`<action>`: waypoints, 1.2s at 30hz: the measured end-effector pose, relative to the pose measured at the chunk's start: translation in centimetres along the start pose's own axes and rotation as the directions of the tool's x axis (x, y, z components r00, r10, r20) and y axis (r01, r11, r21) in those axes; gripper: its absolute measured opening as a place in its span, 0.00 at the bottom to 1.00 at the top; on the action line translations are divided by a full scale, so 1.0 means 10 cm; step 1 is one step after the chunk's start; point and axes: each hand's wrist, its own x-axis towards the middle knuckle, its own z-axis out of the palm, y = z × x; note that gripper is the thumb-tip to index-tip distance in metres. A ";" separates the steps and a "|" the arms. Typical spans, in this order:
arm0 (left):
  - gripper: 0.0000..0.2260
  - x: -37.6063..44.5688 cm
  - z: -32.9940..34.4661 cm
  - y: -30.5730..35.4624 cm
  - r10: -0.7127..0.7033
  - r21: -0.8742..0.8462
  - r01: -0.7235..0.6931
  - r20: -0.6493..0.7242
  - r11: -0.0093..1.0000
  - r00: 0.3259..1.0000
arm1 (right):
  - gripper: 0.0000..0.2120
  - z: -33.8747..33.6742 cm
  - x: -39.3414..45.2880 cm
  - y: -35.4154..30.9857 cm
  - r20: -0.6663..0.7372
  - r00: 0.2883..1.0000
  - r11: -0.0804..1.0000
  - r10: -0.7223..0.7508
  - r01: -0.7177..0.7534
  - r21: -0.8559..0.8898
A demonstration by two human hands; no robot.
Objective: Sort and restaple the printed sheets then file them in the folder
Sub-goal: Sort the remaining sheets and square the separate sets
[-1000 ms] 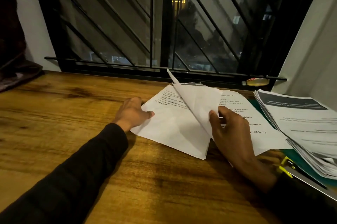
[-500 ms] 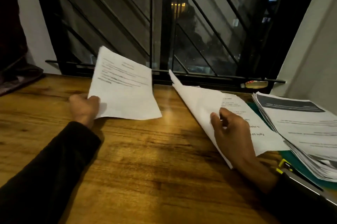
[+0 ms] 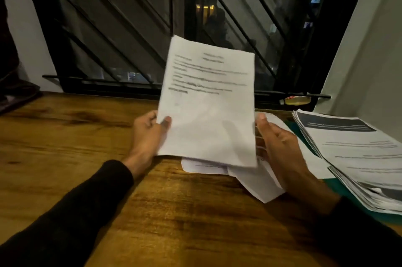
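Note:
My left hand [image 3: 149,134] pinches a printed white sheet [image 3: 208,103] by its lower left edge, thumb on the front, and holds it upright above the wooden table [image 3: 87,136]. My right hand [image 3: 280,147] is beside the sheet's right edge with fingers straight, over loose white sheets [image 3: 256,177] that lie flat on the table. Whether it touches the raised sheet I cannot tell. A thick pile of printed sheets [image 3: 356,153] lies at the right on a green folder [image 3: 339,188].
A barred window [image 3: 174,27] runs along the table's far edge. A small yellowish bottle [image 3: 295,100] lies on the sill at the right. A white wall [image 3: 374,49] closes the right side. Dark cloth [image 3: 15,92] sits at the far left.
My left hand has carried its sheet from the left to the middle, upright in front of me. My right hand has let go of the folded sheet, which now lies flat.

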 end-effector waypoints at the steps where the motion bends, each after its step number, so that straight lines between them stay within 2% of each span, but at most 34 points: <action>1: 0.06 -0.05 0.06 -0.04 -0.010 0.006 0.009 0.072 1.000 0.997 | 0.16 -0.04 0.03 0.02 -0.048 0.999 0.998 0.023 -0.020 0.057; 3: 0.07 -0.10 0.13 -0.07 -0.032 0.000 0.032 0.168 0.999 0.985 | 0.11 -0.10 0.08 0.09 -0.153 0.987 0.992 0.041 -0.022 0.123; 5: 0.07 -0.10 0.12 -0.03 -0.067 -0.044 0.080 0.243 0.996 0.968 | 0.07 -0.12 0.10 0.12 -0.198 0.980 0.992 0.037 -0.012 0.128; 8: 0.09 -0.05 0.01 0.05 -0.142 -0.146 0.200 0.332 0.969 0.933 | 0.08 -0.12 0.09 0.12 -0.132 0.991 0.996 0.023 -0.011 0.087; 10: 0.10 0.00 -0.02 0.09 -0.141 -0.203 0.209 0.304 0.957 0.942 | 0.07 -0.10 0.07 0.11 -0.039 0.999 0.999 0.006 -0.005 0.046; 13: 0.08 0.03 0.00 0.07 -0.097 -0.266 0.151 0.205 0.952 0.974 | 0.05 -0.05 0.03 0.14 0.046 0.999 1.000 0.008 -0.007 -0.031; 19: 0.09 0.03 0.02 -0.01 -0.061 -0.297 0.124 0.213 0.947 0.975 | 0.07 -0.05 0.04 0.15 -0.030 1.000 1.000 -0.010 0.011 0.028; 24: 0.09 0.04 0.00 -0.04 -0.067 -0.281 0.128 0.217 0.951 0.974 | 0.06 -0.08 0.05 0.14 -0.080 0.996 0.998 -0.040 0.044 0.050; 26: 0.07 0.04 -0.01 -0.04 -0.084 -0.303 0.152 0.226 0.941 0.971 | 0.07 -0.09 0.05 0.13 -0.079 0.996 0.998 -0.050 0.053 0.042; 30: 0.12 0.06 -0.03 -0.04 -0.133 -0.343 0.229 0.282 0.911 0.950 | 0.07 -0.11 0.07 0.14 -0.067 0.996 0.998 -0.052 0.054 0.026; 36: 0.10 0.12 -0.04 -0.07 -0.140 -0.276 0.185 0.176 0.943 0.974 | 0.05 -0.13 0.12 0.23 -0.094 0.996 0.995 -0.005 -0.004 -0.098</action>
